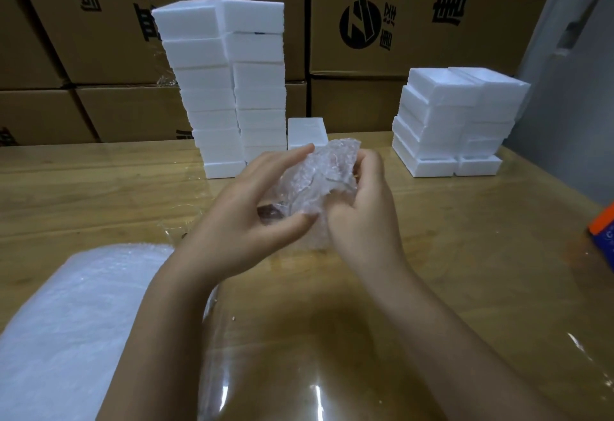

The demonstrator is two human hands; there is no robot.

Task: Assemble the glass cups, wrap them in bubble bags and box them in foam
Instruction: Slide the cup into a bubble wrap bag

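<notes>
Both my hands hold a clear bubble bag point(315, 184) just above the middle of the wooden table point(465, 254). My left hand point(252, 214) grips its left side, thumb underneath and fingers over the top. My right hand point(362, 201) curls round its right side. Something dark shows through the bag near my left thumb; the cup inside cannot be made out clearly. A single white foam box point(307, 133) stands right behind the bag. A clear glass cup point(177, 224) stands on the table left of my left wrist.
A tall double stack of foam boxes point(226, 88) rises at the back left, a lower stack point(458, 121) at the back right. A pile of bubble bags point(73, 321) lies at the near left. Cardboard cartons point(398, 22) wall the back. An orange-blue box point(603, 231) sits at the right edge.
</notes>
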